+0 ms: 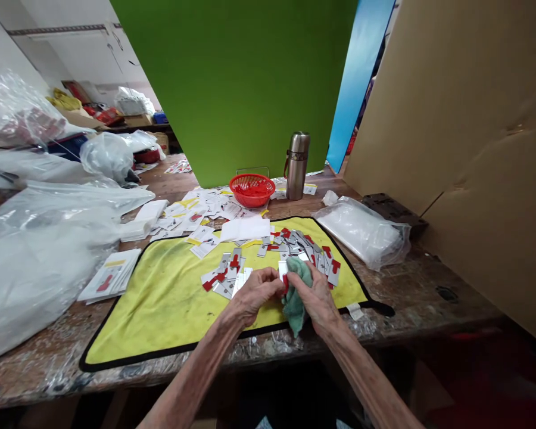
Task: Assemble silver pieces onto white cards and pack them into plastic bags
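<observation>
Left fingers [269, 285] are pinching a flat silver-and-red rectangular piece [283, 269], right fingers [301, 287] are clutching a fuzzy green cloth [295, 308] against it. Loose pieces [226, 275] are lying left and beyond, honestly can't tell which are finished. The yellow fabric mat [170, 310] is showing bare room further left, black hem [138, 357] running nearer.

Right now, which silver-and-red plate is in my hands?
The plate pinched by your left hand, beside the green cloth in your right hand; the other plates lie on the yellow towel.
</observation>
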Action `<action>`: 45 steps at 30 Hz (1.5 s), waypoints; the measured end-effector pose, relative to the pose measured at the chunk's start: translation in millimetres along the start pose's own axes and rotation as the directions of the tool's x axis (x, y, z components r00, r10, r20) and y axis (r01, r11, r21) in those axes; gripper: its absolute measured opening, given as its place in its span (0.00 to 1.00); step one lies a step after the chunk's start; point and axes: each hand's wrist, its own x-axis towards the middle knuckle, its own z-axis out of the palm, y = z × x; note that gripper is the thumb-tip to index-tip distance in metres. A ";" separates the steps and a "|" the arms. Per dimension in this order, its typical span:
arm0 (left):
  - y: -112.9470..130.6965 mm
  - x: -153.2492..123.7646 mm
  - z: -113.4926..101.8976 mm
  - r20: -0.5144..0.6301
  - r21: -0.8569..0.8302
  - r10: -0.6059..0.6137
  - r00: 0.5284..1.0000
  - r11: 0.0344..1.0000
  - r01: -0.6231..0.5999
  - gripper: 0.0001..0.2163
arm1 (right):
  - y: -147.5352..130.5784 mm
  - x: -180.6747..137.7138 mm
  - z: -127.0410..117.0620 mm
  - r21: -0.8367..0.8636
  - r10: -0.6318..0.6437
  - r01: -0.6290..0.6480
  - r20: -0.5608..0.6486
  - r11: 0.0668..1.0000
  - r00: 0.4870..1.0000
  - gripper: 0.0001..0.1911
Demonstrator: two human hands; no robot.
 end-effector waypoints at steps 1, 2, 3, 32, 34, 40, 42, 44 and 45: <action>-0.6 -2.5 0.4 -0.003 -0.010 -0.017 1.000 1.000 0.017 0.08 | -0.2 0.8 2.1 -0.044 -0.027 0.027 0.021 0.999 0.999 0.14; -0.3 -4.1 0.0 -0.013 -0.014 -0.039 0.999 0.999 0.039 0.08 | 0.0 0.9 2.8 -0.080 -0.049 0.052 0.051 0.995 0.998 0.13; 0.4 -4.9 -0.7 -0.023 -0.007 -0.062 0.998 0.998 0.061 0.09 | 0.2 0.5 2.4 -0.109 -0.062 0.072 0.087 0.991 0.994 0.12; 8.8 -8.1 -41.0 -0.349 0.310 0.229 0.909 0.943 -0.118 0.15 | -0.9 -34.0 -18.3 -0.004 0.071 -0.071 0.186 0.997 0.980 0.15; 18.3 -3.0 -47.6 -0.473 0.599 0.434 0.767 0.797 -0.081 0.13 | 4.6 -39.9 -31.9 -0.046 0.083 -0.078 0.126 0.996 0.989 0.16; 15.4 42.2 41.2 0.155 0.795 0.428 0.890 0.481 -0.370 0.08 | 15.5 -57.0 -46.7 -0.075 0.144 -0.136 0.121 0.988 0.982 0.17; 9.1 55.6 76.5 0.219 0.857 0.349 0.911 0.378 -0.351 0.09 | 15.6 -63.1 -49.5 -0.109 0.124 -0.110 0.131 0.988 0.984 0.15; 4.2 63.3 98.7 0.217 0.905 0.305 0.927 0.294 -0.309 0.12 | 14.2 -67.8 -53.6 -0.130 0.113 -0.094 0.145 0.987 0.983 0.14; 2.6 65.4 104.7 0.217 0.916 0.293 0.931 0.270 -0.298 0.13 | 13.2 -69.5 -55.6 -0.131 0.121 -0.100 0.163 0.986 0.979 0.14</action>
